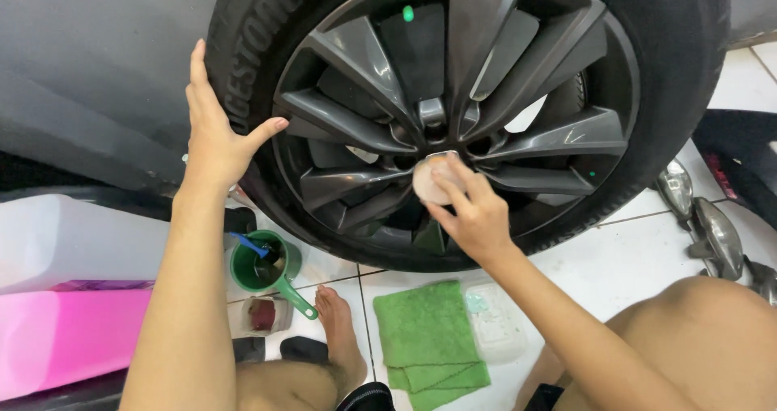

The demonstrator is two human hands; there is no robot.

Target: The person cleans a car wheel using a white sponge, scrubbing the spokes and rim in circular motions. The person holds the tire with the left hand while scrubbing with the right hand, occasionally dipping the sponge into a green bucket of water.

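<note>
A dark grey alloy wheel (518,79) in a black tyre (672,71) fills the upper view. My left hand (214,127) lies flat and open against the tyre's left sidewall. My right hand (469,204) holds a small round pale pad (427,180) pressed to the wheel's hub at the centre. The pad is partly hidden by my fingers.
On the white tiled floor (631,257) lie a folded green cloth (429,338), a clear plastic tub (495,322), a green dipper (263,269) with a blue brush, and a small container (261,315). White and pink canisters (65,314) stand left. My bare foot (340,338) is below.
</note>
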